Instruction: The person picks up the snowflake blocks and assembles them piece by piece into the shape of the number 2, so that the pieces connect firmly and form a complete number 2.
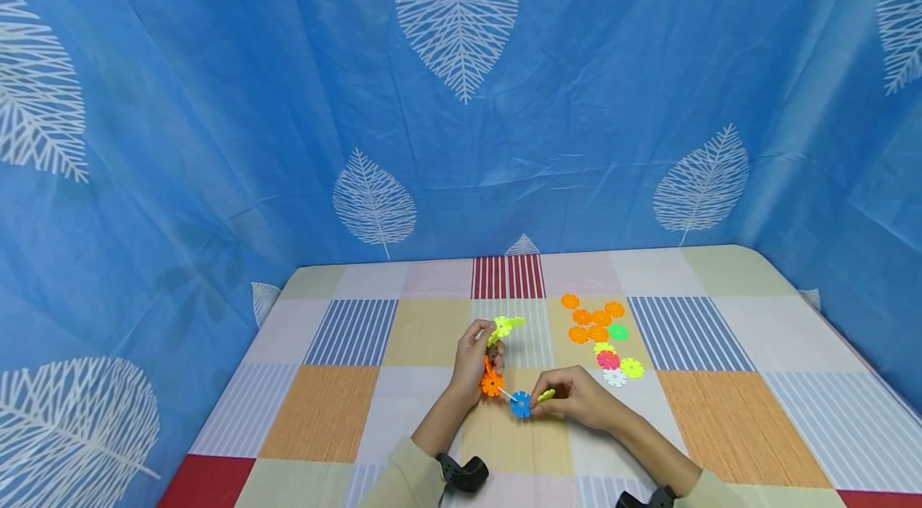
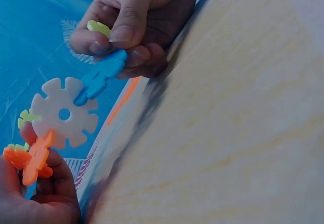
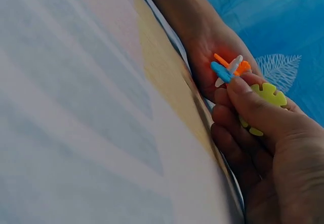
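Note:
A chain of slotted, flower-shaped plastic discs runs between the hands. My left hand [image 1: 471,360] grips it by the part with orange discs [image 1: 493,382] and yellow-green discs [image 1: 502,326]. From the orange end a white disc [image 2: 47,110] sticks out, shown edge-on in the head view. A blue disc [image 2: 104,74] is slotted onto the white one at an angle. My right hand [image 1: 582,398] pinches a yellow-green disc [image 3: 271,96] between thumb and fingers, its fingertips right at the blue disc's edge. The fingers partly cover this disc.
Loose discs lie flat to the right beyond the hands: several orange ones [image 1: 599,318], a green one [image 1: 618,332], a pink one [image 1: 608,361], a white one [image 1: 615,378] and yellow-green ones [image 1: 631,367]. A patchwork cloth [image 1: 324,412] covers the table; blue curtains [image 1: 576,92] surround it.

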Action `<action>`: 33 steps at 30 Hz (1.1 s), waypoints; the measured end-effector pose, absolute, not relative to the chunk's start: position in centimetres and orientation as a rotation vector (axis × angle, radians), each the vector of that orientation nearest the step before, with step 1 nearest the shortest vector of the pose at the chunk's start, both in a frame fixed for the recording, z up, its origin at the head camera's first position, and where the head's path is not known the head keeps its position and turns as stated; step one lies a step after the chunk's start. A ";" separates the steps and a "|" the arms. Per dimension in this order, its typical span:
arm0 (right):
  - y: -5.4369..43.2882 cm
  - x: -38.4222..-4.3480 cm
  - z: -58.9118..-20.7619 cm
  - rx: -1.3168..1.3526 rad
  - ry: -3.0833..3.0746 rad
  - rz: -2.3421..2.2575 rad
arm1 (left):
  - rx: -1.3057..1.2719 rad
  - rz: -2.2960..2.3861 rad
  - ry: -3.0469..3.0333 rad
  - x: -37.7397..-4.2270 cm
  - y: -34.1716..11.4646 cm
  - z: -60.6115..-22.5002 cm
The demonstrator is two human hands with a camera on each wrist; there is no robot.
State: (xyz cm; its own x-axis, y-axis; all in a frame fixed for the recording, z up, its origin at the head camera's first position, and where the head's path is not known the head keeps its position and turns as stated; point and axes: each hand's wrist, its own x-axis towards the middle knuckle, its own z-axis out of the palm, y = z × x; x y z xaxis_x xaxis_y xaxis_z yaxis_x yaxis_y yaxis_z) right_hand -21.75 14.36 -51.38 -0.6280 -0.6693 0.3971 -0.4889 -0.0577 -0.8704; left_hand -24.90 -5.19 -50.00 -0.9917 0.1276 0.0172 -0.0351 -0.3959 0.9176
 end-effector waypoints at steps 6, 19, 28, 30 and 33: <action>15.0 -22.5 -51.1 -0.929 2.142 -1.944 | 0.094 2.533 1.703 -24.9 -5.1 -49.9; 14.6 -24.1 -50.6 -0.408 2.279 -2.168 | 0.167 2.359 1.709 -25.1 -5.5 -49.6; 14.4 -24.5 -50.8 -0.411 2.221 -2.216 | 0.212 2.346 1.514 -25.6 -6.3 -49.8; 14.3 -24.5 -50.8 -0.406 2.161 -2.251 | 0.183 2.349 1.519 -25.6 -6.2 -49.8; 14.0 -24.5 -50.8 -0.393 2.091 -2.303 | 0.135 2.332 1.572 -25.5 -6.1 -49.9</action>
